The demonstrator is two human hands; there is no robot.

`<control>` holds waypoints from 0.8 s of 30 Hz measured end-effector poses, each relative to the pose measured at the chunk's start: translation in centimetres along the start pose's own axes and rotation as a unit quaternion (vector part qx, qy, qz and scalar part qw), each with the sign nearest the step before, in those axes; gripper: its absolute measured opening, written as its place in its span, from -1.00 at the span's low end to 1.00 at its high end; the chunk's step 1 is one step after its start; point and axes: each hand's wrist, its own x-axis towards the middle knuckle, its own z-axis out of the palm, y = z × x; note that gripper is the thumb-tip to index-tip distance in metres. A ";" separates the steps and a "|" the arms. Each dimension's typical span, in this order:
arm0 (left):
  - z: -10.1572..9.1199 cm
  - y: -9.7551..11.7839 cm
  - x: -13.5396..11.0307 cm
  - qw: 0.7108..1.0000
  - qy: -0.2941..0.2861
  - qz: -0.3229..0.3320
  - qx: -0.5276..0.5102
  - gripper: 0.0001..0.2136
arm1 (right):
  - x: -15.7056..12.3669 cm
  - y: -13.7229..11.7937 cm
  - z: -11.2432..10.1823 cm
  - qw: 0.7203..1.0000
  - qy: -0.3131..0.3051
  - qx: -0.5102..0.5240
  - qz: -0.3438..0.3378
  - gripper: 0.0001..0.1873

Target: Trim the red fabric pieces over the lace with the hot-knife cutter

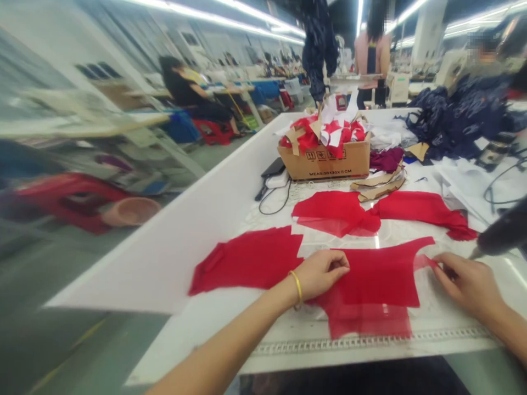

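Observation:
A red sheer fabric piece (376, 285) lies flat on the white table (193, 247) in front of me. My left hand (319, 272), with a gold bangle on the wrist, rests on the fabric's left part with its fingers curled and pinched on the cloth. My right hand (467, 282) pinches the fabric's right tip. Another red piece (251, 260) lies just to the left. Two more red pieces (335, 211) (424, 211) lie farther back.
A cardboard box (329, 159) of red and white scraps stands at the back, with a black device and cable (274, 175) beside it. Brown paper patterns (376, 186) and dark blue cloth (457, 118) lie at the back right. Other people work at tables beyond.

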 end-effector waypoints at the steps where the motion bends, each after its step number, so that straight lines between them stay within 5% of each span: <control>1: 0.3 -0.2 0.6 1.000 0.018 0.005 0.019 -0.86 | 0.1 0.5 0.3 0.999 -0.022 -0.014 0.021 -0.73; 11: 0.9 -0.9 3.2 0.979 0.103 0.085 0.152 -0.84 | 2.6 1.0 0.9 0.954 -0.218 -0.092 0.183 -0.84; 24: 1.4 -0.8 4.7 0.954 0.140 0.140 0.224 -0.81 | 3.7 2.8 0.9 0.948 -0.180 -0.085 0.247 -0.88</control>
